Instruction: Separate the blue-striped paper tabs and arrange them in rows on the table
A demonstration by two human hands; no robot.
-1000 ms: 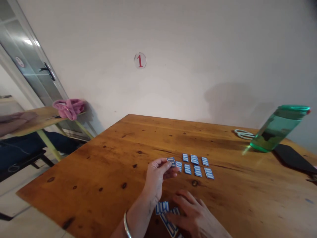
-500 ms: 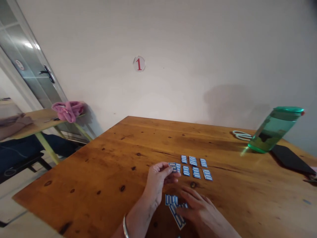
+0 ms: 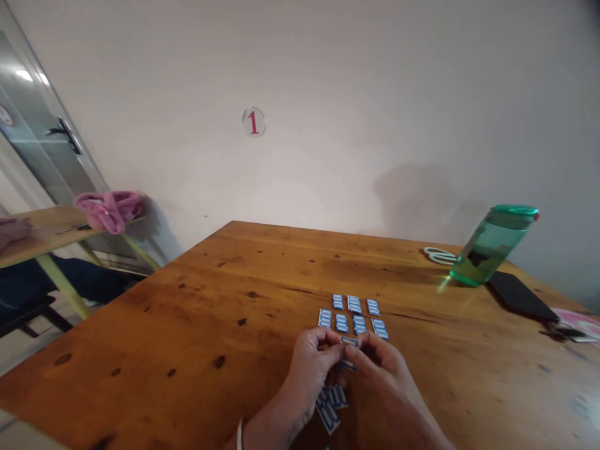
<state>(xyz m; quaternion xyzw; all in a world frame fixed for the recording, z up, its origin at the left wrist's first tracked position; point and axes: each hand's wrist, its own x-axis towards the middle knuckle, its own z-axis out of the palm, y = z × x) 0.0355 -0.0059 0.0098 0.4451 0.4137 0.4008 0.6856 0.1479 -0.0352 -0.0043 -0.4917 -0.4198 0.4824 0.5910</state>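
My left hand (image 3: pixel 316 362) and my right hand (image 3: pixel 382 365) meet at the front of the wooden table (image 3: pixel 210 300). Fingertips of both pinch small blue-bordered white cards (image 3: pixel 349 342) between them, so both hands are closed. How many cards they hold is partly hidden by the thumbs. Just below, more loose blue-and-white cards (image 3: pixel 330 415) lie overlapping on the wood, partly covered by my left hand. Beyond the fingers, several small groups of the same cards (image 3: pixel 341 322) are laid out in two rows.
A green translucent bottle (image 3: pixel 492 244) stands at the right, near a black flat object (image 3: pixel 522 297) and a coiled white cable (image 3: pixel 439 255). Pink fluffy cloth (image 3: pixel 110 211) rests on another table (image 3: pixel 47 240) at left, where part of a person shows.
My right hand has risen from the loose cards to join my left hand, and both now grip the held cards. The view has turned slightly right.
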